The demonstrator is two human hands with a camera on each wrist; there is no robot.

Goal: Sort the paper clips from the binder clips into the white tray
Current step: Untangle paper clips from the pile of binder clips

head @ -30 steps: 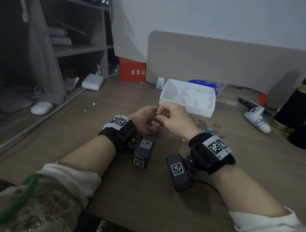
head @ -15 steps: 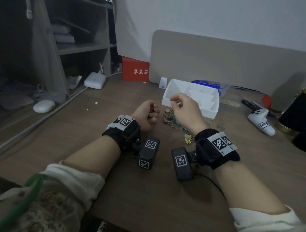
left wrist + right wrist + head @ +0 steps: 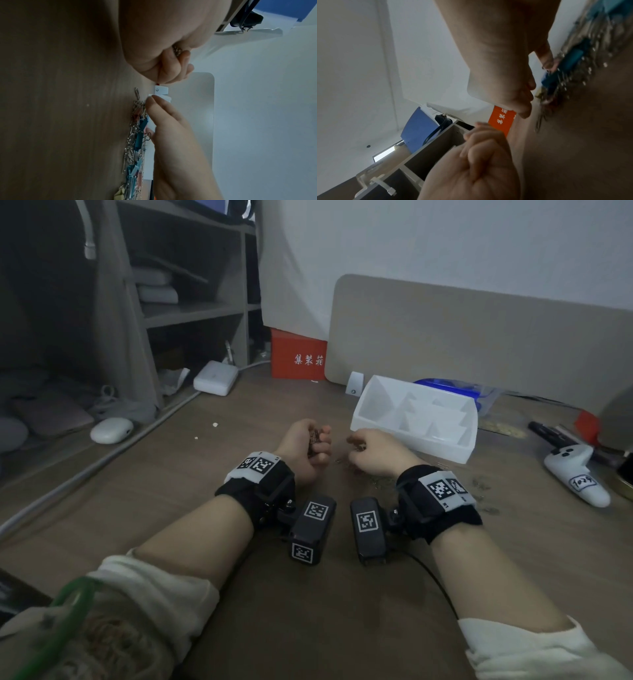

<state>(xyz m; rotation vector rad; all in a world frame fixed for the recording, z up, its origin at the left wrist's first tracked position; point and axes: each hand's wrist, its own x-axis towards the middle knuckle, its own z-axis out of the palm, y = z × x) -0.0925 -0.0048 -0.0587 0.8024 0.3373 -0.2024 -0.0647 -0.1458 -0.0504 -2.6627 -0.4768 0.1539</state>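
Note:
My left hand (image 3: pixel 310 446) is a fist left of the pile, gripping a bunch of metal paper clips (image 3: pixel 176 50) that show between its curled fingers. My right hand (image 3: pixel 354 443) is down on the mixed pile (image 3: pixel 135 136) of silver paper clips and blue binder clips (image 3: pixel 139 140). Its thumb and forefinger tips (image 3: pixel 151 100) pinch together at the pile's near end, on a paper clip as far as I can tell. The white compartment tray (image 3: pixel 411 445) stands just behind the right hand. Most of the pile is hidden under that hand in the head view.
A white controller (image 3: pixel 579 477) lies at the right. A red box (image 3: pixel 298 357) and a beige board (image 3: pixel 479 344) stand at the back. At the left are a white adapter (image 3: pixel 215 378), a mouse (image 3: pixel 111 430) and a grey shelf unit.
My right hand has come down from in front of the tray onto the pile. The left fist has stayed where it was, still holding its clips.

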